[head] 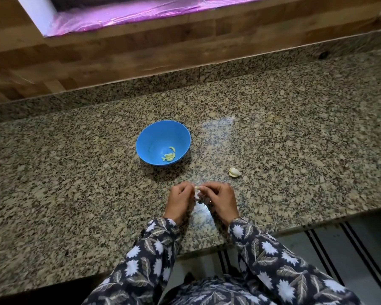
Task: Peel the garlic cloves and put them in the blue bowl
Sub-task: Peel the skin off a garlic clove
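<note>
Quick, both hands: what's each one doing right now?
Left hand: fingers curled, pinching the garlic clove.
Right hand: fingers curled, pinching the same clove.

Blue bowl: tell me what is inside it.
The blue bowl holds a few small peeled garlic pieces on its bottom, near-right side. Nothing covers them; only the inner face of the near wall is out of sight.

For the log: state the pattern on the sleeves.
Dark sleeves with white flowers and pale leaves, seen in the head view.
</note>
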The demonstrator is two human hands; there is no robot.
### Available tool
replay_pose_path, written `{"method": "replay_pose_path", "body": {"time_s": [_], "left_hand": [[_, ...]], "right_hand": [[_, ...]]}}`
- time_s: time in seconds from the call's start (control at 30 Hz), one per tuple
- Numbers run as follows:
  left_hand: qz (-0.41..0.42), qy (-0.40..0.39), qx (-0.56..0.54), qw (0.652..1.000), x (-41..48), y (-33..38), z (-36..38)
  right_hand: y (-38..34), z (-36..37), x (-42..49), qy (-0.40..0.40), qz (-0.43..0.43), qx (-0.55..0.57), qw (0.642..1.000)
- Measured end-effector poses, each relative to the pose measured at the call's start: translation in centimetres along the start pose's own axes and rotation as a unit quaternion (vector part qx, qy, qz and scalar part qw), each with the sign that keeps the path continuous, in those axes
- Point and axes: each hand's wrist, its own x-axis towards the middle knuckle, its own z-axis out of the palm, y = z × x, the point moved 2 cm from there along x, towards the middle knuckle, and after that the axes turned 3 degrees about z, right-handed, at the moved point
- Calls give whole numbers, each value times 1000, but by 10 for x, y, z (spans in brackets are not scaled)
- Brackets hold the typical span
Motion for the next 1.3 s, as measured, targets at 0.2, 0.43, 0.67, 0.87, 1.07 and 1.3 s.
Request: {"method": "replay_pose_path", "body": {"time_s": [0.2, 0.43, 0.67, 0.87, 1.07, 1.3], "left_hand": [[-68, -32, -144, 987, -6, -3, 0], [-13, 12, 59, 998, -2, -8, -11], [75, 26, 201, 976, -7, 1, -6], [94, 10, 187, 978, -9, 3, -2], [95, 22, 162, 982, -5, 4, -5], [144, 33, 187, 971, -9, 8, -7]], "right_hand": [[5, 0, 1, 6, 50, 19, 999], [7, 1, 2, -22, 98, 128, 987], [10, 4, 1, -20, 83, 85, 993], [10, 4, 0, -14, 80, 37, 996], [2, 5, -4, -44, 54, -11, 998], [-9, 4, -5, -57, -12, -192, 980]]}}
